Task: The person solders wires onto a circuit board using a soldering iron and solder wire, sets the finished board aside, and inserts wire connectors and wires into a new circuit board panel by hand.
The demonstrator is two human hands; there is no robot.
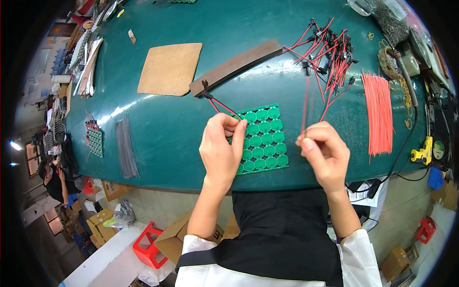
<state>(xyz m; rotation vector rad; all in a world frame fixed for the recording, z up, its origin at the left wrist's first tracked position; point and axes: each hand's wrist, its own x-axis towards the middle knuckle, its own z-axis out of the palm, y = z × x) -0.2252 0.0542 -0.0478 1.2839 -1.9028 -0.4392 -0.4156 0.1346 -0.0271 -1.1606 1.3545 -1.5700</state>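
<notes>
A panel of green circuit boards (262,139), made of several rounded pieces in rows, lies on the table between my hands. My left hand (220,153) is closed at its left edge, pinching a red-and-black wire lead (221,105). That lead's black connector (205,92) points away from me, close to the end of a long brown bar (239,67). Right of the panel, my right hand (327,155) is raised and pinches another wire lead (306,105), red and smeared by motion. Its lower end is hidden by my fingers.
Beyond my right hand lies a heap of red-and-black leads (337,60). Further right is a bundle of red wires (377,115), then a yellow tool (423,151). To the left are a tan board (170,69), dark wires (126,146) and a smaller green panel (95,142).
</notes>
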